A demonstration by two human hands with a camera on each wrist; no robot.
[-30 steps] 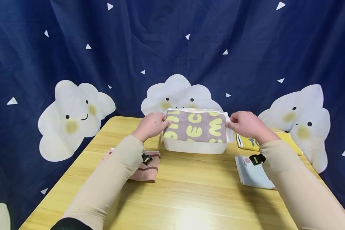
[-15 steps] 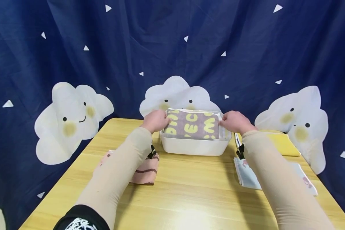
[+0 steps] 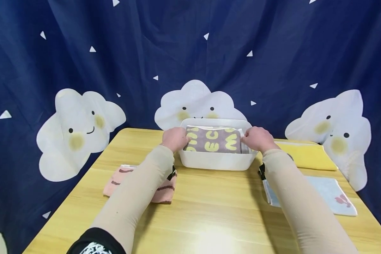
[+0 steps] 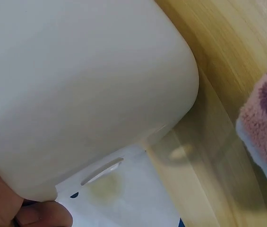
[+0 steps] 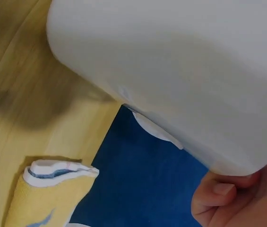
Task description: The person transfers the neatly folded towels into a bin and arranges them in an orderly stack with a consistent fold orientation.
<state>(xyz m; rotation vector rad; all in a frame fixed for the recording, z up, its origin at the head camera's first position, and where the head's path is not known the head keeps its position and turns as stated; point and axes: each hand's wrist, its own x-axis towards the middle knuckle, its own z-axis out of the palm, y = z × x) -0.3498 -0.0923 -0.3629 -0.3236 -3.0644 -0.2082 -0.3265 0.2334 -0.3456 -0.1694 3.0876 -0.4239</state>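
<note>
A folded mauve towel (image 3: 220, 143) with yellow letters lies inside a white plastic bin (image 3: 216, 162) at the middle back of the table. My left hand (image 3: 175, 138) pinches the towel's left end, thumb on top, while my right hand (image 3: 258, 138) pinches its right end near the corner. Both hands reach in over the bin's side rims. From the left wrist, the bin's outer wall (image 4: 90, 80) fills much of the view, with curled fingers at its rim. The right wrist view likewise shows bent fingers at the rim; the wall hides the towel there.
On the left lies a pink towel (image 3: 124, 180) with dark wavy stripes, partly under my left sleeve. A folded yellow towel (image 3: 314, 157) and a light blue one (image 3: 327, 194) lie at the right. Behind the wooden table (image 3: 216, 208) hangs a navy curtain (image 3: 190, 46) with clouds.
The towel, held up in front of the bin's opening a second ago, has come down inside it. Both hands have lowered with it and moved a little closer together.
</note>
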